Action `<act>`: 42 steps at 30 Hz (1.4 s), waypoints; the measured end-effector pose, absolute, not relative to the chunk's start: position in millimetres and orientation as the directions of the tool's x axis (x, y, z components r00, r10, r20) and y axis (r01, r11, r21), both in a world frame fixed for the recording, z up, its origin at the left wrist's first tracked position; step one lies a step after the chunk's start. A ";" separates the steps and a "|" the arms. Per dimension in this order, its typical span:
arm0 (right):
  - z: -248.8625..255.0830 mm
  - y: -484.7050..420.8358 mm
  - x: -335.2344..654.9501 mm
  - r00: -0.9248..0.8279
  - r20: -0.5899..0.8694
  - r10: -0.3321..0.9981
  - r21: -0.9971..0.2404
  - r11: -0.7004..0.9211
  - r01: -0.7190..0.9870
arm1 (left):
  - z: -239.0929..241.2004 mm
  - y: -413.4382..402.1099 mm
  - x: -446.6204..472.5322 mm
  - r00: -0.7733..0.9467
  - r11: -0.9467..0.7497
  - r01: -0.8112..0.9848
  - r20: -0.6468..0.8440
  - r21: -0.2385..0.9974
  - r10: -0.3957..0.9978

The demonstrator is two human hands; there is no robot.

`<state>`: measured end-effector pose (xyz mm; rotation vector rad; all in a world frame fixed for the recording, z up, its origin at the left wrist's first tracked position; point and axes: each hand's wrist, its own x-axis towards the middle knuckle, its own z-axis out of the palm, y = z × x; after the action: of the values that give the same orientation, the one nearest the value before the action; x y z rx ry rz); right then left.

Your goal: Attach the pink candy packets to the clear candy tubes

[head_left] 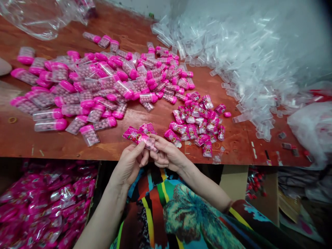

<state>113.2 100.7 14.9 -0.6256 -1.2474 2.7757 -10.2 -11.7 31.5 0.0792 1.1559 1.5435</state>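
At the table's front edge, both my hands pinch one pink printed candy packet (132, 134). My left hand (131, 160) has its thumb on top of the packet and its fingers curled beneath. From the other side, my right hand (168, 152) grips the packet's right end, where pale pink balls show; the fingers partly cover that end. A second pink packet (148, 128) lies just behind the held one. Close to my right hand is a heap of small filled pink packets (199, 119). Beyond my left hand lies a large pile of clear containers with pink caps and pink balls (101, 81).
A big heap of empty clear plastic tubes (233, 58) covers the back right of the brown table (145, 17). Clear bags lie at the back left and far right. Below the front edge are a box of pink packets (46, 204) and a cardboard box (233, 183).
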 end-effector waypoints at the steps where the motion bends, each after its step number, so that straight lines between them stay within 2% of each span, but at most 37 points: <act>1: 15.8 99.8 113.5 -0.913 -0.324 0.247 -0.768 -0.633 0.101 | 30.7 -10.8 -8.7 -0.357 0.110 -0.724 -0.506 0.681 0.785; 4: 18.8 92.1 114.9 -0.843 -0.194 0.502 -0.951 -0.306 0.037 | 27.1 -7.6 -1.9 -0.381 0.077 -0.742 -0.514 0.666 0.769; 6: 20.0 87.8 115.9 -0.802 -0.121 0.586 -0.990 -0.129 0.055 | 24.8 -6.4 3.0 -0.384 0.086 -0.748 -0.536 0.658 0.752; 8: 19.7 86.8 116.2 -0.820 -0.158 0.550 -0.981 -0.184 0.066 | 23.2 -6.8 6.8 -0.378 0.110 -0.741 -0.548 0.662 0.746; 12: 15.0 93.1 115.5 -0.872 -0.293 0.393 -0.859 -0.509 0.059 | 20.7 -10.4 11.2 -0.386 0.151 -0.673 -0.518 0.724 0.763; 18: 8.3 102.5 117.5 -0.894 -0.337 0.294 -0.773 -0.628 0.084 | 17.5 -15.1 12.2 -0.338 0.244 -0.520 -0.459 0.819 0.822; 21: 6.6 102.7 120.0 -0.888 -0.319 0.331 -0.795 -0.603 0.061 | 21.1 -14.3 8.5 -0.336 0.233 -0.549 -0.467 0.803 0.818; 25: 3.7 100.2 122.9 -0.891 -0.281 0.358 -0.849 -0.525 0.057 | 25.4 -10.4 5.0 -0.478 0.106 -0.610 -0.471 0.785 0.742; 31: -6.5 97.6 127.9 -0.846 -0.297 0.444 -0.913 -0.391 0.115 | 26.7 -6.6 15.7 -0.634 0.062 -0.493 -0.407 0.868 0.658; 35: -10.7 98.4 131.6 -0.821 -0.319 0.474 -0.904 -0.412 0.113 | 30.8 -4.4 24.6 -0.714 0.020 -0.430 -0.354 0.903 0.604; 39: -12.5 95.5 133.4 -0.816 -0.313 0.485 -0.897 -0.433 0.086 | 30.4 -3.0 30.9 -0.723 0.031 -0.394 -0.330 0.919 0.607; 42: -10.5 94.9 136.9 -0.820 -0.311 0.480 -0.920 -0.369 0.133 | 26.4 -5.5 32.8 -0.695 0.058 -0.404 -0.348 0.913 0.630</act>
<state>136.9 94.9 -10.5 -0.8175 -1.6169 2.2879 32.8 -5.5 26.4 0.2326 1.5840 1.7365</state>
